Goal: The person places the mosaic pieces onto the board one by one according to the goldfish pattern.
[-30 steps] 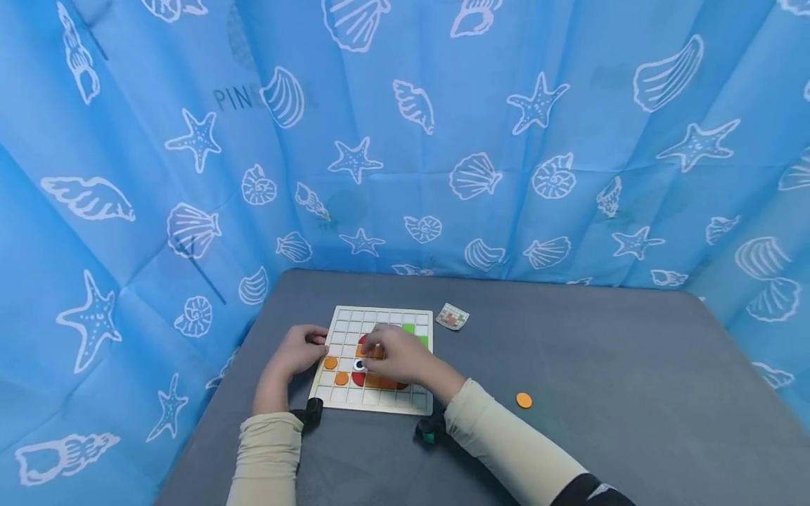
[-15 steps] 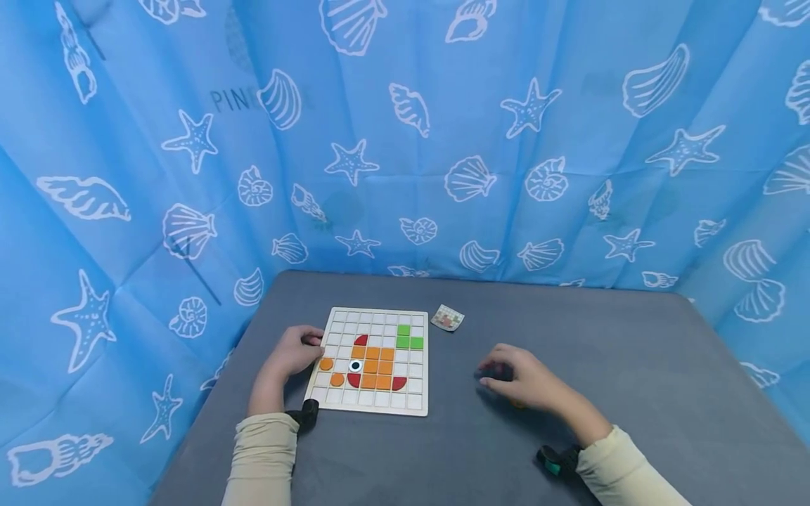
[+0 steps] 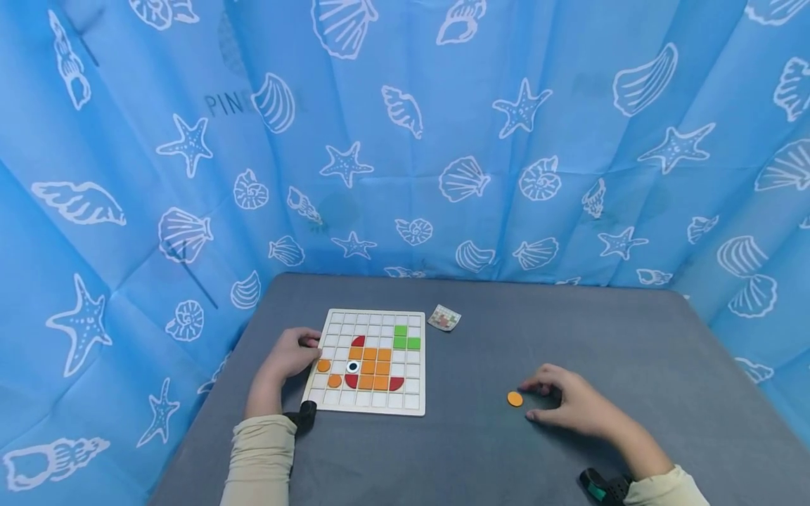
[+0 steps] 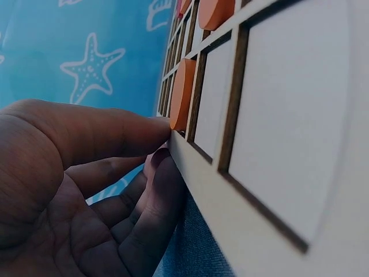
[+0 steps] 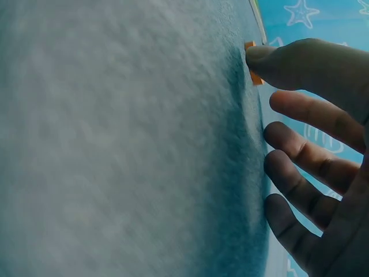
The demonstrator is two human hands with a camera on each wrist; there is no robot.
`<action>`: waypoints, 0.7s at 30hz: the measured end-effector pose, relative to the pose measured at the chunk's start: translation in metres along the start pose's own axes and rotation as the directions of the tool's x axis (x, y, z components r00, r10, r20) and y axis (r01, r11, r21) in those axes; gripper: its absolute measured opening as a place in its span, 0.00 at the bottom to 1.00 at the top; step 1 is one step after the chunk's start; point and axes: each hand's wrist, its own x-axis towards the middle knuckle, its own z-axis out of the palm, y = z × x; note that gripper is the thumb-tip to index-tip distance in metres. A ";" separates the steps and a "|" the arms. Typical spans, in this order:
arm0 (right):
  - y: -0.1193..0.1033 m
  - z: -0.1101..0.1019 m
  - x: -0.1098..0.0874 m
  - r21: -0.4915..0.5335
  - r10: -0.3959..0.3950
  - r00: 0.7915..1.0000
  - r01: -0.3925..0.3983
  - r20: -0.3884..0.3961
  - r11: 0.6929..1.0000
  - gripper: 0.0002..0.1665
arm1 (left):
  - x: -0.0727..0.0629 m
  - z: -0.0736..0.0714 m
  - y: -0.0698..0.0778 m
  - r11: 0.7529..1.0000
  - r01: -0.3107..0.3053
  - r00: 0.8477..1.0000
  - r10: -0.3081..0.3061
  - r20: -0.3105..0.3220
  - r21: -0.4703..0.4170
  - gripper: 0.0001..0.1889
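Note:
A white grid board (image 3: pixel 408 402) with a pale rim lies on the grey table. My left hand (image 3: pixel 294 353) pinches its left edge, thumb at the rim and fingers below, as the left wrist view shows. On the board sit several orange squares (image 3: pixel 368 368), red quarter-round pieces (image 3: pixel 396 384), green squares (image 3: pixel 401 337) and an eye piece (image 3: pixel 352 367). Two orange discs (image 3: pixel 323 365) lie near the board's left side. Another orange disc (image 3: pixel 515 399) rests on the table, just left of my right hand (image 3: pixel 572 402), whose thumb and fingers are spread apart with nothing between them.
A small picture card (image 3: pixel 445 318) with a grid pattern lies beyond the board's far right corner. A blue curtain (image 3: pixel 405 176) with white shells and starfish hangs behind the table and along its left side.
My right hand has left the board and moved right, passing over the loose orange disc to its right side. My left hand stays at the board's edge.

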 end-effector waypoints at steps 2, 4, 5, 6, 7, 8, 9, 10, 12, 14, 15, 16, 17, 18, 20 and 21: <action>-0.001 0.001 0.000 0.008 0.003 1.000 -0.003 0.005 1.000 0.20 | 0.000 0.000 0.000 1.000 0.006 1.000 -0.006 -0.001 -0.007 0.22; -0.001 0.002 0.001 0.016 0.002 1.000 -0.002 0.014 1.000 0.20 | 0.000 0.000 -0.001 1.000 0.006 1.000 -0.006 0.001 -0.009 0.22; -0.001 0.003 0.001 0.019 0.002 1.000 -0.002 0.016 1.000 0.20 | 0.000 0.000 0.000 1.000 0.005 1.000 -0.005 0.001 -0.008 0.22; -0.001 0.003 0.002 0.021 0.002 1.000 -0.002 0.018 1.000 0.20 | 0.000 0.000 0.000 1.000 0.008 1.000 -0.008 0.001 -0.008 0.22; -0.001 0.004 0.002 0.023 0.002 1.000 -0.003 0.019 1.000 0.20 | 0.000 0.000 0.000 1.000 0.007 1.000 -0.007 0.002 -0.008 0.22; -0.001 0.004 0.003 0.025 0.002 1.000 -0.002 0.019 1.000 0.19 | 0.001 0.000 0.000 1.000 0.007 1.000 -0.007 0.002 -0.007 0.22; -0.001 0.005 0.003 0.024 0.001 1.000 -0.002 0.018 1.000 0.19 | 0.001 0.000 0.000 1.000 0.005 1.000 -0.005 0.002 -0.006 0.22; -0.001 0.005 0.003 0.023 0.001 1.000 -0.002 0.018 1.000 0.19 | 0.001 0.000 0.000 1.000 0.004 1.000 -0.004 0.000 -0.005 0.22; -0.001 0.006 0.004 0.017 0.004 1.000 -0.005 0.017 1.000 0.19 | 0.002 0.000 0.000 1.000 0.004 1.000 -0.004 0.000 -0.009 0.22; -0.001 0.007 0.006 0.013 0.009 1.000 -0.009 0.017 1.000 0.18 | 0.002 0.001 -0.001 1.000 0.003 1.000 -0.003 0.000 -0.011 0.22; -0.001 0.007 0.006 0.012 0.011 1.000 -0.011 0.016 1.000 0.17 | 0.003 0.001 -0.001 1.000 0.000 1.000 0.000 0.000 -0.012 0.21; -0.002 0.008 0.007 0.012 0.015 1.000 -0.015 0.016 1.000 0.17 | 0.003 0.001 -0.001 1.000 0.000 1.000 0.000 0.000 -0.013 0.21; -0.002 0.008 0.007 0.013 0.019 1.000 -0.019 0.017 1.000 0.16 | 0.003 0.001 -0.002 1.000 0.000 1.000 0.000 0.000 -0.015 0.21; -0.002 0.008 0.008 0.014 0.022 1.000 -0.022 0.018 1.000 0.16 | 0.003 0.001 -0.002 1.000 0.001 1.000 -0.001 0.001 -0.016 0.21; -0.003 0.008 0.008 0.019 0.028 0.999 -0.028 0.022 0.999 0.16 | 0.003 0.001 -0.002 1.000 0.005 1.000 -0.005 0.001 -0.021 0.21; -0.003 0.009 0.009 0.018 0.029 0.999 -0.030 0.024 0.999 0.16 | 0.003 0.001 -0.002 1.000 0.003 1.000 -0.003 0.001 -0.021 0.21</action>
